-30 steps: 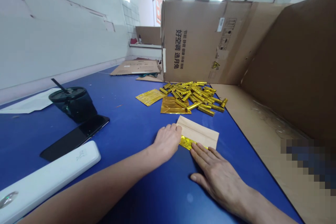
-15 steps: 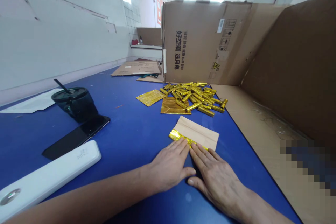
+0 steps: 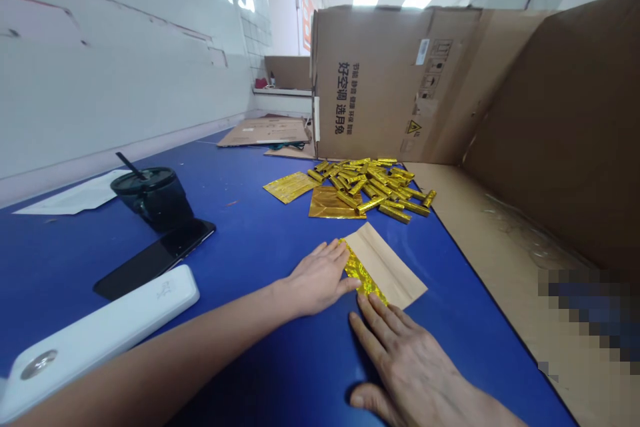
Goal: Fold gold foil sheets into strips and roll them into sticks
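Observation:
A sheet of paper [image 3: 387, 263], plain beige on its upper face, lies on the blue table with its near left edge folded over as a shiny gold strip [image 3: 364, 275]. My left hand [image 3: 320, 279] rests flat at the far end of that strip, its fingertips on the gold. My right hand [image 3: 400, 347] is spread at the near end, fingertips touching the fold and thumb held apart. Neither hand is closed around anything. Farther off lie a pile of folded gold paper rolls [image 3: 377, 187] and two gold sheets, one a brighter sheet [image 3: 290, 187], the other a darker sheet [image 3: 333, 203].
To the left on the blue table [image 3: 260, 240] are a dark lidded cup [image 3: 160, 197] with a straw, a black phone [image 3: 157, 259] and a long white device [image 3: 105, 340]. A large cardboard box [image 3: 380, 93] stands behind the pile. Flat cardboard [image 3: 265, 131] lies at the back.
The paper has turned clockwise, so its gold strip runs more steeply toward me. My hands have moved apart: the left to the strip's far end, the right to its near end.

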Action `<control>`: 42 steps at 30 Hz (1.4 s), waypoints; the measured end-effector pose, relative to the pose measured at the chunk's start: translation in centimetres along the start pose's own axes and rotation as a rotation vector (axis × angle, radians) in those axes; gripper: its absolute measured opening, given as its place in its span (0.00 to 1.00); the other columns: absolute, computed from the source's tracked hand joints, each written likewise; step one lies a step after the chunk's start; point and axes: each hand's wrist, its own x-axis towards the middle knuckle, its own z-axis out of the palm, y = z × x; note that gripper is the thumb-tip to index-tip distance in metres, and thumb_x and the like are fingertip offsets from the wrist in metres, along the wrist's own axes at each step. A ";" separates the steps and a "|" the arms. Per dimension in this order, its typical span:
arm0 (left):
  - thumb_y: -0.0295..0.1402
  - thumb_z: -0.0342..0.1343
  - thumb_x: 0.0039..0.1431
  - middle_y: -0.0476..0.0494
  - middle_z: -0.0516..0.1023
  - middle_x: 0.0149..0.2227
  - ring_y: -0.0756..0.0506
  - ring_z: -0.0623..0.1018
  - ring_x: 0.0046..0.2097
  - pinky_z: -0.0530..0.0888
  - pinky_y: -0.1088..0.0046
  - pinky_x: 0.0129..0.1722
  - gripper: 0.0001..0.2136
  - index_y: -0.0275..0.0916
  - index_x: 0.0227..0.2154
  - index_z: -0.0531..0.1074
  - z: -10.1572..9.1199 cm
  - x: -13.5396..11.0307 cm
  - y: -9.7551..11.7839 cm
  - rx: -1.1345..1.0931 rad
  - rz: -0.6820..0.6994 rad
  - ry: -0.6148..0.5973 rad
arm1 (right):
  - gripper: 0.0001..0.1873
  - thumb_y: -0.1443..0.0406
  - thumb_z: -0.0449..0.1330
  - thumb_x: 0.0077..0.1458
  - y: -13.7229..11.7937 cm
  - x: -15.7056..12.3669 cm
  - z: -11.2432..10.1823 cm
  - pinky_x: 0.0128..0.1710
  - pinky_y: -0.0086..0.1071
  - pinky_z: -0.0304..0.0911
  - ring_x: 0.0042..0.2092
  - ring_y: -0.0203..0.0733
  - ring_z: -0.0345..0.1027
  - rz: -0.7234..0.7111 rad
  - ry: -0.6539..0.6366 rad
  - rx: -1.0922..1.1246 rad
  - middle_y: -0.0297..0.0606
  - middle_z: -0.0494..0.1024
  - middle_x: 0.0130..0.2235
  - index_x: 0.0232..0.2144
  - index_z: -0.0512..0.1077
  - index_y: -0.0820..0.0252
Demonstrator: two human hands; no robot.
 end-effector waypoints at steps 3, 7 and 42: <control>0.47 0.37 0.56 0.33 0.47 0.58 0.42 0.46 0.59 0.48 0.61 0.55 0.30 0.28 0.55 0.48 0.4 0.8 0.1 0.033 0.003 -0.037 | 0.41 0.44 0.48 0.46 0.2 -0.1 0.5 0.51 0.50 0.49 0.56 0.60 0.43 -0.059 0.021 0.007 0.59 0.54 0.54 0.53 0.58 0.69; 0.50 0.36 0.55 0.31 0.41 0.59 0.41 0.41 0.60 0.45 0.58 0.55 0.34 0.27 0.56 0.42 0.7 1.8 0.4 0.033 -0.004 -0.072 | 0.37 0.49 0.51 0.48 0.1 0.0 1.2 0.50 0.50 0.49 0.56 0.62 0.40 -0.203 0.015 -0.056 0.61 0.50 0.55 0.55 0.54 0.66; 0.54 0.33 0.52 0.35 0.33 0.60 0.41 0.34 0.60 0.38 0.51 0.54 0.37 0.31 0.57 0.36 0.3 2.6 0.4 -0.023 0.218 -0.189 | 0.14 0.64 0.49 0.54 1.4 0.1 -1.5 0.44 0.35 0.61 0.42 0.40 0.66 -0.074 0.352 0.378 0.43 0.74 0.39 0.41 0.68 0.61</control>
